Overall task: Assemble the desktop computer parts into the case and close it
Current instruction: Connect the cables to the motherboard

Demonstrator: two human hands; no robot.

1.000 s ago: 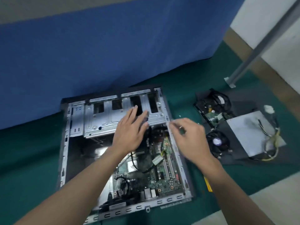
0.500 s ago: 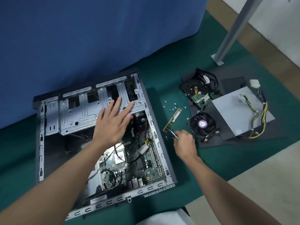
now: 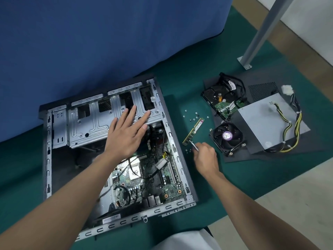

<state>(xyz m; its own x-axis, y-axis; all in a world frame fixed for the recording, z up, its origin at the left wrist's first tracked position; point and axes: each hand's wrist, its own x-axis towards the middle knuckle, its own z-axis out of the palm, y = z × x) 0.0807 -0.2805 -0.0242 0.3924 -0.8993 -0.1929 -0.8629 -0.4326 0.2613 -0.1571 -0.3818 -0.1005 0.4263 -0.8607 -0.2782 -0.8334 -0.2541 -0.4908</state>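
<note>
Open case [image 3: 48,159] — centre-left, long axis near vertical in frame, drive cage [image 3: 86,127] at upper end. Left hand [image 3: 126,132] flat on cage, fingers straight, spread. RAM stick [image 3: 195,128] right of case, axis lower left to upper right. Right hand [image 3: 205,157] grips thin metal tool [image 3: 193,144] — tip at stick's lower end.

A green mat [image 3: 189,73] covers the floor, with pale bare floor [image 3: 288,204] showing at its near right edge. The open computer case [image 3: 47,141] lies flat on the mat's left part. Just right of the case lies a memory stick [image 3: 194,130], with small screws [image 3: 185,111] scattered around both its ends. Further right, a black panel [image 3: 261,91] lies flat on the mat. A grey post's foot [image 3: 244,63] stands behind it. A blue cloth [image 3: 108,42] meets the mat's far edge.
</note>
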